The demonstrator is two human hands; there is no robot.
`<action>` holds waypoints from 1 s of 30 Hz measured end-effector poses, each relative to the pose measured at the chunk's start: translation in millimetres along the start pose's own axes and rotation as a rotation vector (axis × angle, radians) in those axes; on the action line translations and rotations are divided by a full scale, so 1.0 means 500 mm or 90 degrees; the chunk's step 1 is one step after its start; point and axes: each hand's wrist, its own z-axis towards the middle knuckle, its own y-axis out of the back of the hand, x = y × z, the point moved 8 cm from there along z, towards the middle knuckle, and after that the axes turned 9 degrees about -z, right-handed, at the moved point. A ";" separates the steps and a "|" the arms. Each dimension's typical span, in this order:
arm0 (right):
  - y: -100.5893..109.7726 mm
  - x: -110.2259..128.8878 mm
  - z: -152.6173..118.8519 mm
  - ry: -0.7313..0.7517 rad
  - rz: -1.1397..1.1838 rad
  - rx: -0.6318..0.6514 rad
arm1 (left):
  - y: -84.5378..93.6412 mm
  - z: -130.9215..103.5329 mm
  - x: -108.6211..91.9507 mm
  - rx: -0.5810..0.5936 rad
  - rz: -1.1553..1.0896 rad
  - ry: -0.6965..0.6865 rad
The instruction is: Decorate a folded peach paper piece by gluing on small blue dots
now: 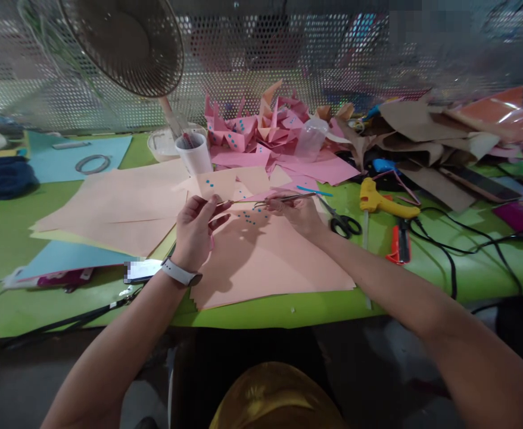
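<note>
Over a stack of peach paper sheets [279,262], my two hands are close together. My left hand [196,229] pinches a thin, straight strip-like piece [243,201], seen almost edge on; its kind is unclear. A pair of tweezers [295,197] is in the closed fingers of my right hand [299,214], its tips near that piece's right end. Small blue paper bits [249,218] are scattered on the peach paper beneath. Behind my left hand, a peach piece [221,182] carries a few more blue squares.
Folded pink paper shapes [230,128] are heaped at the back beside a white cup [194,155] and a fan [127,44]. Scissors [345,225], a yellow glue gun [384,201] and black cables [458,241] lie right. A phone [143,270] lies by my left forearm.
</note>
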 end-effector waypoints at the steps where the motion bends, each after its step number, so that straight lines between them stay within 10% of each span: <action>1: -0.002 -0.003 0.000 -0.005 0.006 0.005 | 0.000 0.000 0.000 0.001 -0.001 0.000; 30: -0.003 -0.026 0.008 -0.037 0.072 0.007 | 0.001 0.002 0.008 -0.003 -0.004 0.010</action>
